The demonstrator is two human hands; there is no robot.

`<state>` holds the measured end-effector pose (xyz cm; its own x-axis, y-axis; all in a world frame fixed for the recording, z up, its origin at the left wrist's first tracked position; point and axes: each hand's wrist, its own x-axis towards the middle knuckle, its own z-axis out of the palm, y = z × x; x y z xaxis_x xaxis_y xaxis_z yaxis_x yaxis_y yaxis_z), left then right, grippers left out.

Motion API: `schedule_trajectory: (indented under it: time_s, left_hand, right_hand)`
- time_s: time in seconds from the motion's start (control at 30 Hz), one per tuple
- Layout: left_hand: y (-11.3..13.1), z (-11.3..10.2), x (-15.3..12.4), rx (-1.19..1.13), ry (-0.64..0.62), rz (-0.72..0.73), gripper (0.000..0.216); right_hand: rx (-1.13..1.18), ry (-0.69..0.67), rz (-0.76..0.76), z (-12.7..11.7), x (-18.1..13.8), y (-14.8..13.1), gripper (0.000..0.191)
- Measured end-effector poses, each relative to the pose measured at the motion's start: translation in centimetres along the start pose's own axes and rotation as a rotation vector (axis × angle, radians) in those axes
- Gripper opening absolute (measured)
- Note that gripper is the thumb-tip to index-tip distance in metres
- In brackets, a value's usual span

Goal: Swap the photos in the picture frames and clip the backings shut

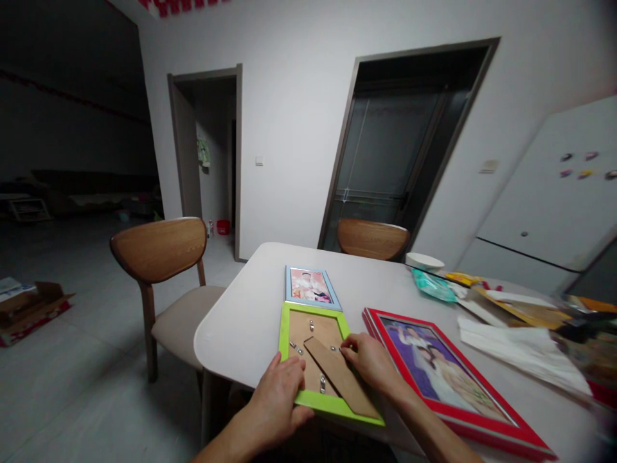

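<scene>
A lime-green picture frame (328,404) lies face down near the table's front edge, its brown backing board (301,323) showing. Small metal clips (322,384) sit around the board, and a brown stand leg (337,374) slants across it. My left hand (282,393) grips the frame's lower left corner, fingers along the side and thumb at the bottom edge. At the right side, the thumb and fingers of my right hand (364,357) are pinched together at a metal clip, partly hiding it. A light-blue picture frame (308,286) with a photo lies face up just beyond the green one.
To the right lies a large red picture frame (482,421) with a photo. Farther right are a white sheet (525,350), a teal plastic bag (434,285) and a white bowl (424,261). Wooden chairs stand left (164,247) and behind (373,238) the table.
</scene>
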<state>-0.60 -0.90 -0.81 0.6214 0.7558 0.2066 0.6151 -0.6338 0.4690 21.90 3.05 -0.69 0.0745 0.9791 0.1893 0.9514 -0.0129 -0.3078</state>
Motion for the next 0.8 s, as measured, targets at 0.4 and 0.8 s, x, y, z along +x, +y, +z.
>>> schedule_trajectory:
  time_s: [0.4,0.8]
  left_hand:
    - [0.0,-0.3,-0.1,-0.006,-0.021,0.002,0.055]
    - [-0.2,-0.1,-0.1,-0.003,-0.041,-0.009,0.059]
  right_hand:
    - [0.132,0.056,-0.074,0.0,1.5,-1.0,0.03]
    - [0.153,-0.037,-0.231,3.1,6.5,-4.8,0.019]
